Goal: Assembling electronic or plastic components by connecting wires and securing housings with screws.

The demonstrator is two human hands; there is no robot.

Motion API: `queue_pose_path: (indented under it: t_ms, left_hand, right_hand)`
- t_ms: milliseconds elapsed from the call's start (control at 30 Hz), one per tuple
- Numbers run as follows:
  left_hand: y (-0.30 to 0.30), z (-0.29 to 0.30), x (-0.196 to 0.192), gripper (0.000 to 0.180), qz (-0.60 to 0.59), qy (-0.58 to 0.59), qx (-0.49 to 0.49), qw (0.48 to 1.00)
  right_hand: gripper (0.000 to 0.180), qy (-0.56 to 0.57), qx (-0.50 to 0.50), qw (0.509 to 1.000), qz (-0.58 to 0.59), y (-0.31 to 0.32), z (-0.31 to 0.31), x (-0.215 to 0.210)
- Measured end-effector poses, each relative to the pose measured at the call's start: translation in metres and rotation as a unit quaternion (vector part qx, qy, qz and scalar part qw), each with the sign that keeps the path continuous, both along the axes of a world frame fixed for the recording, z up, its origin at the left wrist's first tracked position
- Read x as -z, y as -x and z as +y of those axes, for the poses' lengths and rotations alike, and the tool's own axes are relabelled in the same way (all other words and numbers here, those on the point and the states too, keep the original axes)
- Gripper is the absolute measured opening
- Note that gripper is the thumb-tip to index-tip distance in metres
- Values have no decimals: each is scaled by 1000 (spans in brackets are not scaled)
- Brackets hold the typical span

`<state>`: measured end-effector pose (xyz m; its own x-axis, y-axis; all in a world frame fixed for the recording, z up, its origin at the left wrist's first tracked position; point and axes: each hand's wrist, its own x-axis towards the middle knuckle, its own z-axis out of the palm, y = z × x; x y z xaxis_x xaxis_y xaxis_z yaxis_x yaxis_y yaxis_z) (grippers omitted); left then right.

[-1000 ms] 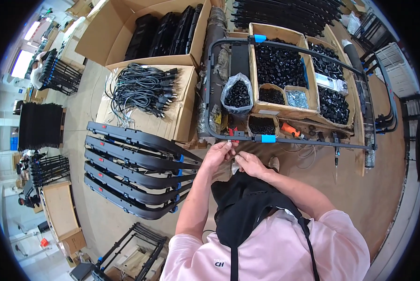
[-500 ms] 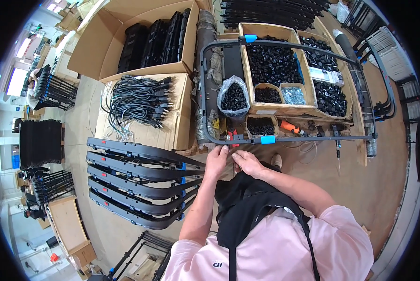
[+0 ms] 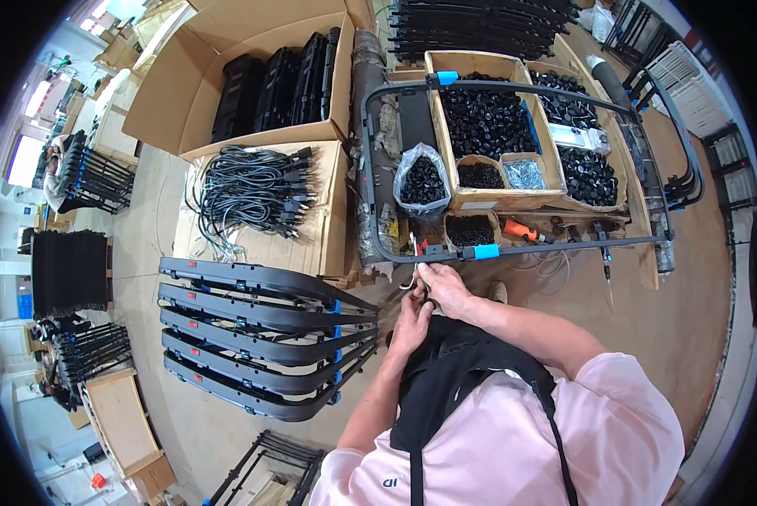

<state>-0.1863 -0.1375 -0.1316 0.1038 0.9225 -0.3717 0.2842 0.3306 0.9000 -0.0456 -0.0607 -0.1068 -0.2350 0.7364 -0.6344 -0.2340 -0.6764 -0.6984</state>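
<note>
Both hands meet at the black frame [image 3: 446, 255]: right hand [image 3: 446, 287] and left hand [image 3: 412, 320] fingers pinch something too small to identify.

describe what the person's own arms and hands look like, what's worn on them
Both forearms are bare from the short pale pink sleeves down. The left hand and right hand wear no gloves. A black apron with a dark strap covers the chest.
</note>
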Motion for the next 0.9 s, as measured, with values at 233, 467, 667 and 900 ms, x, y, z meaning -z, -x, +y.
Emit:
queue_pose_path:
  t_ms: [233, 467, 667, 900]
  left_hand:
    - [7, 3, -2, 36, 27, 63, 32, 997]
    - [10, 9, 5, 34, -24, -18, -30, 999]
    - [3, 15, -24, 33, -11, 27, -27, 999]
    - [8, 18, -35, 32, -199, 173, -125, 956]
  right_hand:
    - [37, -174, -215, 919, -280, -24, 10, -4]
    - [39, -358, -253, 788, -432, -52, 68, -95]
    - [51, -135, -418, 795, -419, -36, 127, -53]
    - [35, -155, -342, 893, -249, -26, 132, -17]
